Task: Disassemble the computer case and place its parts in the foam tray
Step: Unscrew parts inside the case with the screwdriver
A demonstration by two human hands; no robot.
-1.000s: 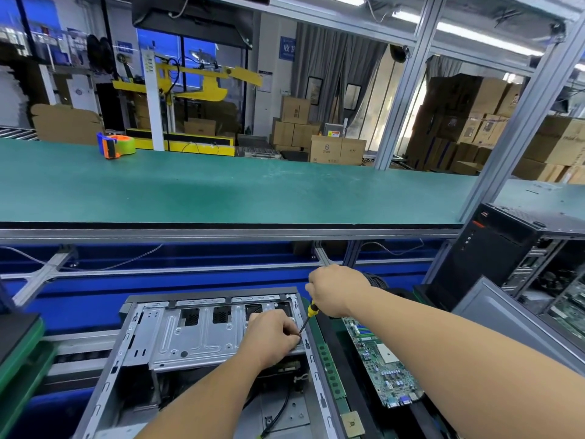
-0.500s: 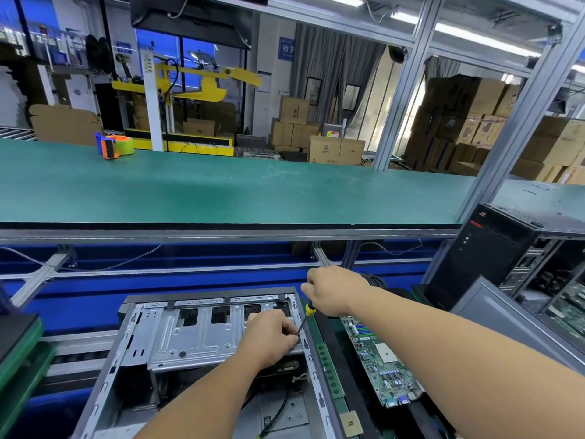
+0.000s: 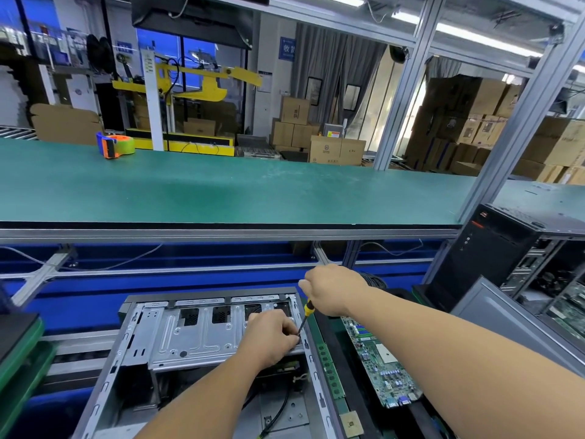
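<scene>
An open silver computer case (image 3: 139,340) lies on its side in front of me, with its metal drive cage (image 3: 202,337) across the far end. My right hand (image 3: 332,291) grips the yellow-and-black handle of a screwdriver (image 3: 304,318), whose tip points down at the cage's right edge. There my left hand (image 3: 269,337) rests on the cage, its curled fingers pinched around the shaft near the tip. To the right, a black foam tray (image 3: 329,340) holds a green motherboard (image 3: 380,365), a RAM stick (image 3: 330,372) and a small chip (image 3: 350,423).
A black tower case (image 3: 487,258) stands at the right beside a grey side panel (image 3: 506,315). A green shelf (image 3: 221,188) runs above, carrying a tape dispenser (image 3: 115,145). Stacked green trays (image 3: 19,359) sit at the left. Black cables (image 3: 278,413) run inside the case.
Both hands stay at the same screw spot; the right hand has only shifted slightly on the screwdriver handle. The view has barely moved.
</scene>
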